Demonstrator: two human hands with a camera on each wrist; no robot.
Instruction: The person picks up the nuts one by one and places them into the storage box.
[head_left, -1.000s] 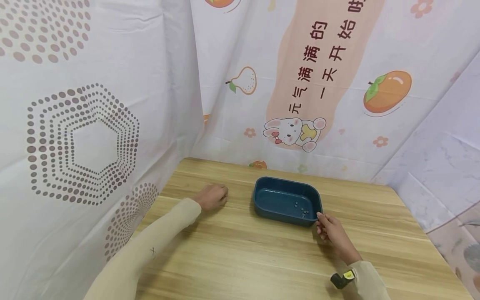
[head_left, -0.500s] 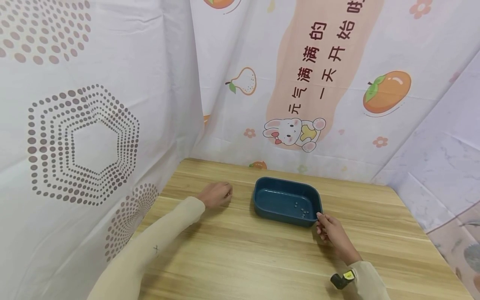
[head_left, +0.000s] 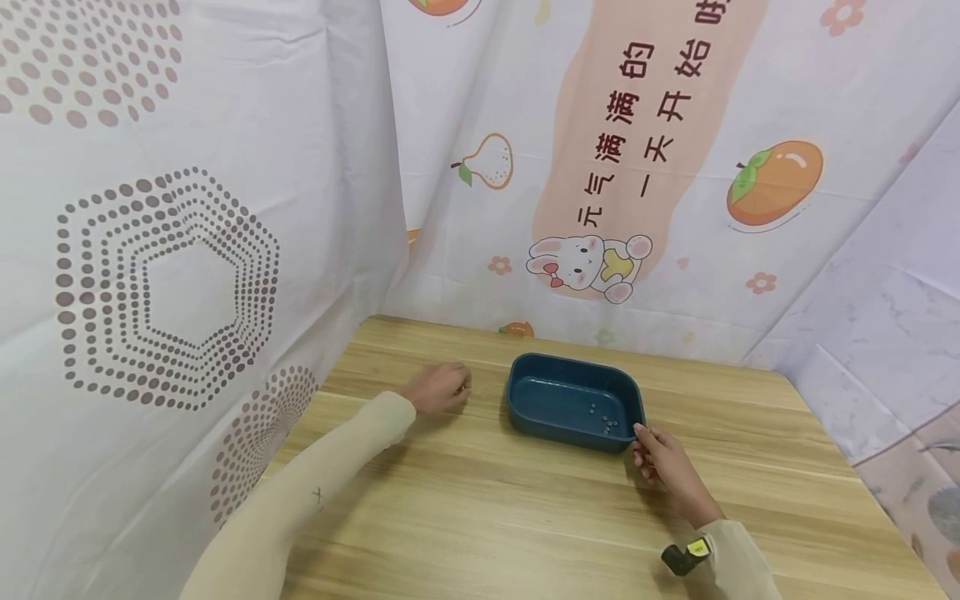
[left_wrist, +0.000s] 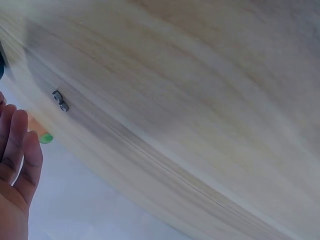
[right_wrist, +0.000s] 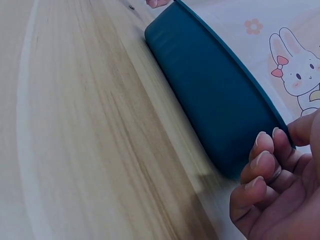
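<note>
A dark teal, rounded rectangular plastic box (head_left: 551,392) stands on the table. Several small metal pieces (head_left: 609,423) that look like nuts lie inside, toward its right end. My right hand (head_left: 667,471) pinches the near right corner of its rim between thumb and index finger; in the right wrist view the other fingers (right_wrist: 257,192) curl loosely beside the wall. To the left of the box, my left hand (head_left: 437,387) is low over the table, fingers bent. The left wrist view shows two small metal nuts (left_wrist: 60,100) near its fingers; its thumb and index tips are out of frame.
The wood-grain table (head_left: 480,508) meets a printed cloth (head_left: 465,275) at the back and a dotted white cloth (head_left: 300,250) on the left. A black device with a yellow label (head_left: 686,557) is on the right wrist.
My left hand has moved a short way to the right, toward the box. The right hand and the box have stayed in place.
</note>
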